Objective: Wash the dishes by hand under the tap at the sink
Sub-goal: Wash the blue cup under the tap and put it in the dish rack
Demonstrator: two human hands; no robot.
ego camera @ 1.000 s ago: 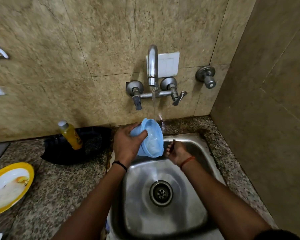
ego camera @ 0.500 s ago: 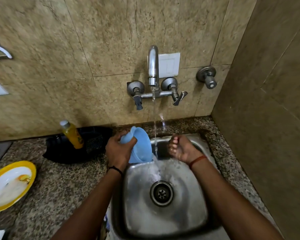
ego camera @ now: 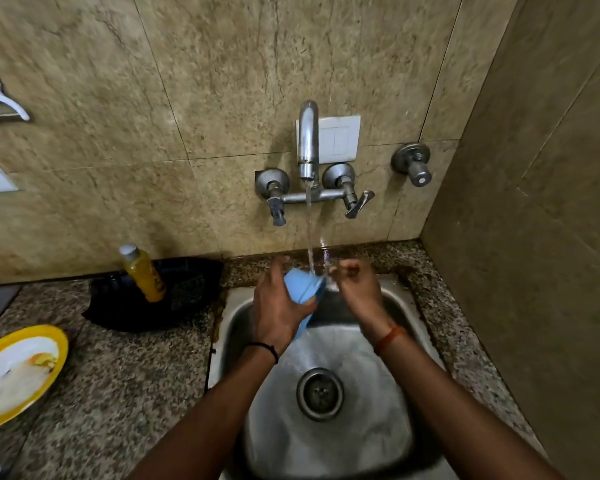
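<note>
My left hand (ego camera: 278, 306) grips a small blue plastic bowl (ego camera: 303, 289) over the back of the steel sink (ego camera: 406, 393), the bowl tipped so that its underside faces me. Water runs from the wall tap (ego camera: 308, 140) in a thin stream onto the bowl's far rim. My right hand (ego camera: 357, 285) is just right of the bowl, fingers curled at the rim; whether it pinches the rim is hidden by splashing water. The bowl's inside is out of sight.
A yellow-rimmed plate (ego camera: 18, 372) with food residue lies on the granite counter (ego camera: 125, 393) at the left. A yellow soap bottle (ego camera: 142, 271) stands in a black tray (ego camera: 187, 289) beside the sink. A side wall closes in on the right.
My left hand turned the bowl from facing me to underside up and brought it back under the stream. My right hand moved in from the right to the bowl's rim.
</note>
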